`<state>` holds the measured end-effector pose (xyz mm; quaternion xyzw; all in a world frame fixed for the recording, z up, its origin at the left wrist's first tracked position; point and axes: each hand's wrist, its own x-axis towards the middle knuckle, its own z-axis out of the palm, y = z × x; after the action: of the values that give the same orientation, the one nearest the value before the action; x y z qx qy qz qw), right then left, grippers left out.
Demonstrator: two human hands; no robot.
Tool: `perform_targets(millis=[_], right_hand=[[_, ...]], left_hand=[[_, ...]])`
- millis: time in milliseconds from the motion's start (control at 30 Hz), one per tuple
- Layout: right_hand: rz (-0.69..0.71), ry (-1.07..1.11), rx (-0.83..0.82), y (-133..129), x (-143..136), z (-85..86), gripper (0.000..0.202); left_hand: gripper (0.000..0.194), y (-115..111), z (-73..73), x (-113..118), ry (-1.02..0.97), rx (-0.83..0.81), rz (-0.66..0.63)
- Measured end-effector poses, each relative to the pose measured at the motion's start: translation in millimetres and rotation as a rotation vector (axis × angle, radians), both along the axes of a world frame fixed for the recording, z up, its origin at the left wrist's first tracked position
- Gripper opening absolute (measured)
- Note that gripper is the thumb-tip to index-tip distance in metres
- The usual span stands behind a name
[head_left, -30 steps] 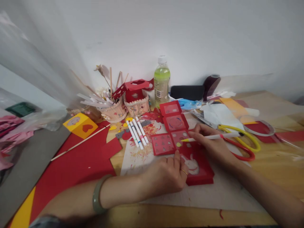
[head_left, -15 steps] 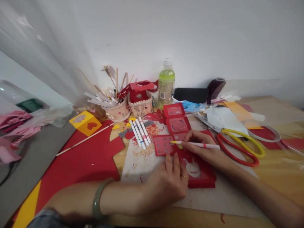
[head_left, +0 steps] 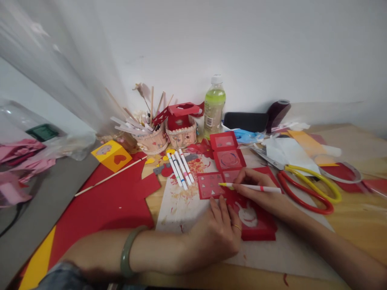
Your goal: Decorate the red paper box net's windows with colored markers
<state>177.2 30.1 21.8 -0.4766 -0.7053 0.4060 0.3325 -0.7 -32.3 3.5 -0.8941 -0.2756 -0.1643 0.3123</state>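
Note:
My right hand pinches a white marker with a yellow tip. The tip is over a red panel with small triangular cut-outs, part of an unfolded red paper piece. A rabbit-shaped cut-out shows on that piece's lower part. My left hand, with a ring, rests on the panel's lower edge, its front fingers stretched out. Whether the tip touches the panel cannot be made out. Several white markers lie side by side left of the panel.
Scissors with red and yellow handles lie at right. Behind stand a green drink bottle, a dark phone and two decorated cups. A yellow box, a thin stick and red paper lie at left.
The marker in my right hand has moved slightly down over the red panel. My left hand stays at the panel's edge. The camera view has shifted slightly.

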Motion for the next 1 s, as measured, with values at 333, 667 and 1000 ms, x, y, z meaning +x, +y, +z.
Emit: perform_targets(millis=[333,667,1000], right_hand=[[-0.029,-0.004,0.0,-1.7,1.2,0.3,0.021],[-0.04,-0.005,0.01,-1.1,-2.3,4.7,0.021],[-0.065,0.003,-0.026,-2.8,1.4,2.4,0.022]], left_hand=[[0.023,0.7,0.6,-0.7,0.031,0.002,-0.013],[0.022,0.2,1.4,-0.6,0.044,0.0,-0.014],[0.023,1.6,1.9,-0.6,0.025,0.012,-0.016]])
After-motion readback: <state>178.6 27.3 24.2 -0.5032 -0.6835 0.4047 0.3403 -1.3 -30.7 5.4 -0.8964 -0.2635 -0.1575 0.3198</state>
